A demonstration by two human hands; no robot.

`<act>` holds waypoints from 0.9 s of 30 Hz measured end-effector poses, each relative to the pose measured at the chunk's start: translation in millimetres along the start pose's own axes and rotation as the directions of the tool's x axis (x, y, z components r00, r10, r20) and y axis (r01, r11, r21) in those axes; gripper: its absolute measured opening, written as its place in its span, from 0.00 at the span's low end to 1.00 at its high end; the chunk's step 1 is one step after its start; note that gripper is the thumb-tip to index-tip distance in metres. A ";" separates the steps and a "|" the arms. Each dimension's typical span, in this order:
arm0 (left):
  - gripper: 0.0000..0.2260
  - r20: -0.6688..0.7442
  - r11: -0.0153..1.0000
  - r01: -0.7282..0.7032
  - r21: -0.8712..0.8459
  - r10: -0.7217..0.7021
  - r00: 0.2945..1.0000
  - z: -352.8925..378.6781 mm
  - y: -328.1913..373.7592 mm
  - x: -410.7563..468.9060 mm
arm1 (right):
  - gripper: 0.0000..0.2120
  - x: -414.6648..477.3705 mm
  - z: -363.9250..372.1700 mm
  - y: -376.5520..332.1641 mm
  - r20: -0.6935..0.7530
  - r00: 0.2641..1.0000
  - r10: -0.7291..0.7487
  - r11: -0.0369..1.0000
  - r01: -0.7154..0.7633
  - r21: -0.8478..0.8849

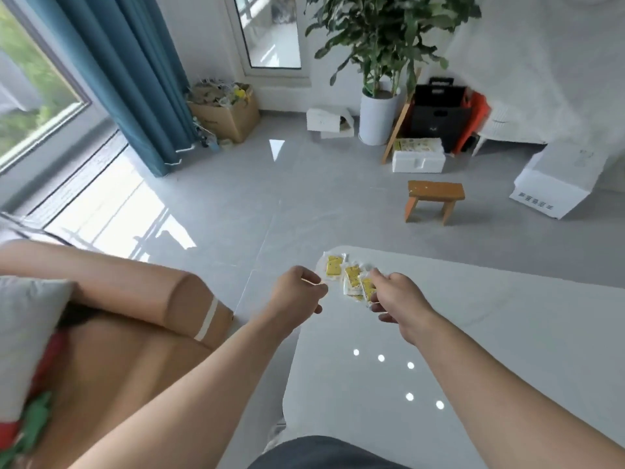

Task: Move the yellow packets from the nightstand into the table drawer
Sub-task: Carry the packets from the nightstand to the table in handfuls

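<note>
Several yellow packets (341, 270) in clear wrappers lie in a loose pile at the far left corner of a glossy white table top (473, 333). My right hand (397, 297) reaches over the near side of the pile and its fingertips pinch one of the yellow packets (367, 287). My left hand (299, 292) hovers just left of the pile at the table's edge, fingers curled, with nothing visible in it. The frame is motion-blurred. No drawer is in view.
A tan sofa (142, 333) with a grey cushion (27, 336) stands at the left. On the grey tiled floor beyond are a small wooden stool (433, 199), white foam boxes (419, 157), a potted plant (378, 113), a cardboard box (223, 113) and a teal curtain (135, 79).
</note>
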State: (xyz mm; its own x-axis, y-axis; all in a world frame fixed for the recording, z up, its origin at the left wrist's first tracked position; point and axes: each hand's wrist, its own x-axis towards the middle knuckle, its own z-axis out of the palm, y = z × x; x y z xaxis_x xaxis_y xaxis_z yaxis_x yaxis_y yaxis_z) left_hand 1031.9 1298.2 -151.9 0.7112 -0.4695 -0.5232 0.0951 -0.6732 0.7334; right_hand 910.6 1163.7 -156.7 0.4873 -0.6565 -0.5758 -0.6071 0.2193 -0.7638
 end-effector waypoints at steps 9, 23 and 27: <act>0.05 -0.383 0.954 0.193 -0.228 -0.270 0.883 -5.1 -101.8 -156.3 | 0.10 -77.9 60.7 34.1 0.483 0.875 -0.030 0.962 0.156 -0.223; 0.04 -0.599 0.701 0.077 -0.709 -0.657 0.458 71.8 -268.3 -432.7 | 0.14 -290.8 142.0 161.7 0.883 0.466 0.058 0.633 0.667 -0.393; 0.02 -0.572 0.606 0.002 -0.796 -0.752 0.329 141.9 -300.8 -527.7 | 0.16 -373.5 128.6 234.0 0.927 0.338 0.164 0.508 0.776 -0.373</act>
State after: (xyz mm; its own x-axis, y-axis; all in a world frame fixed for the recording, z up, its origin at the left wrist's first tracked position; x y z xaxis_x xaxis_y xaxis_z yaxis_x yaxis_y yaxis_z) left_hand 529.1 1667.4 -158.0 0.5605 0.6784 -0.4751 0.6133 0.0456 0.7886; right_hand 667.3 1553.0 -157.8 0.6471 0.4827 -0.5902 -0.1642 -0.6676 -0.7262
